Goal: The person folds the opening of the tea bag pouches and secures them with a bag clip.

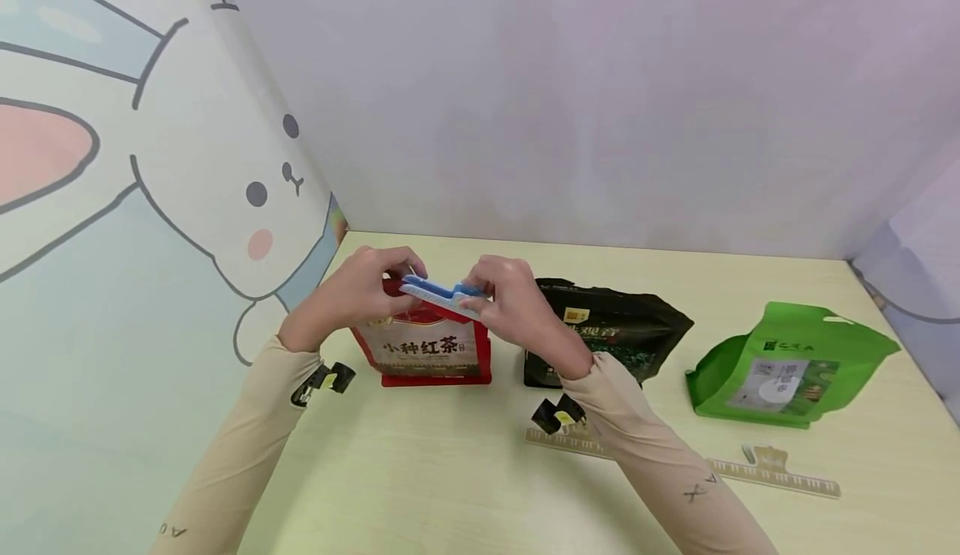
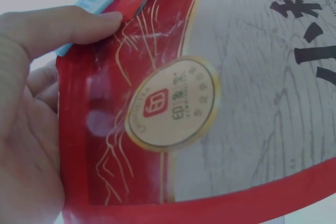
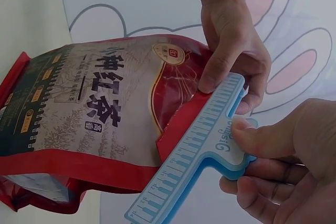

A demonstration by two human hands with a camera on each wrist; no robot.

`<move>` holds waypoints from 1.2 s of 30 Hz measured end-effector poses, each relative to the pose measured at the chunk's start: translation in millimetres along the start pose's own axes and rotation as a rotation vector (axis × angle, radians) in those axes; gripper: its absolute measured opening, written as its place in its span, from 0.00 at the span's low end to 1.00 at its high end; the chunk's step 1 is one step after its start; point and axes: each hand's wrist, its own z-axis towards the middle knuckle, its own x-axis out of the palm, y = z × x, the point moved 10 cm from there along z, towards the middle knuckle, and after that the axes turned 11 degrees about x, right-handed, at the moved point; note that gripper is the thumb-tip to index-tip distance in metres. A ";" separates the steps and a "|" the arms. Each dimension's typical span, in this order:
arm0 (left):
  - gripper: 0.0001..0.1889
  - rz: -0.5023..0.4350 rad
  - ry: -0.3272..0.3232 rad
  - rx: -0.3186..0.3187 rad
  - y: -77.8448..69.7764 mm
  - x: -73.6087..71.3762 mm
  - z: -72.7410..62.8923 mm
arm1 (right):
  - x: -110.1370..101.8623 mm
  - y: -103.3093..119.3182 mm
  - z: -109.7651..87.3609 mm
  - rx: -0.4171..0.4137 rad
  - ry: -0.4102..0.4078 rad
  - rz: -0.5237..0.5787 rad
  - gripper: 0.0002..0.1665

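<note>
A red and beige tea bag (image 1: 423, 363) with Chinese lettering stands on the table at centre left. My left hand (image 1: 371, 284) pinches its top corner between thumb and fingers, the thumb (image 2: 86, 24) lying on the red front. A light blue clip (image 3: 181, 163), printed with piano keys, lies along the bag's folded top edge. Its handle is pinched by my right hand (image 3: 294, 156), thumb on one side and fingers on the other. In the head view my right hand (image 1: 513, 297) partly covers the clip's handle.
Right of the red bag stands a black tea bag (image 1: 652, 326), with a green bag (image 1: 825, 363) farther right. Two gold clips with keyboard prints, one near my right wrist (image 1: 543, 437) and the other (image 1: 780, 477) before the green bag, lie on the table. A wall rises behind.
</note>
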 end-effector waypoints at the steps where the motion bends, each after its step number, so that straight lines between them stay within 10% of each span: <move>1: 0.13 -0.003 -0.001 0.006 0.0 0.1 0.0 | 0.9 -1.2 0.9 0.003 0.007 0.000 0.04; 19: 0.06 0.092 0.018 -0.099 18.2 -23.5 -25.1 | 13.7 -14.1 1.4 0.088 0.117 -0.009 0.08; 36: 0.02 0.091 0.008 -0.085 20.5 -25.9 -28.0 | 8.4 -5.8 2.9 -0.033 0.037 0.040 0.04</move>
